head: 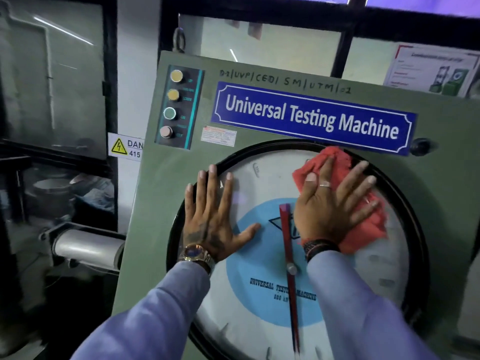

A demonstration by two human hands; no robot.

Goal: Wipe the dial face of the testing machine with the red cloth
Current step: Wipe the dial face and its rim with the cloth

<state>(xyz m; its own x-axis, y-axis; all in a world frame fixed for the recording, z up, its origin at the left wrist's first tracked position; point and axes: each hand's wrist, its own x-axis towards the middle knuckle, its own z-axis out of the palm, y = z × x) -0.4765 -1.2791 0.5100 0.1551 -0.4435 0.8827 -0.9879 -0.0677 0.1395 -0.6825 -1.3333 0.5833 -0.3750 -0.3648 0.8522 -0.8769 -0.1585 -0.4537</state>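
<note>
The right hand (335, 203) presses the red cloth (363, 219) flat, fingers spread, on the dial face (259, 320). The left hand (210, 211) rests open, holding nothing. It is better to wipe with even pressure.

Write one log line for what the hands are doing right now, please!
step: wiping | right hand: flat, pressing crumpled red cloth on round glass dial face, upper right | left hand: flat, bare, at left rim

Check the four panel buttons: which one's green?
The third button down, labelled ON. The two above it are yellow, the bottom one pinkish-red.
</note>
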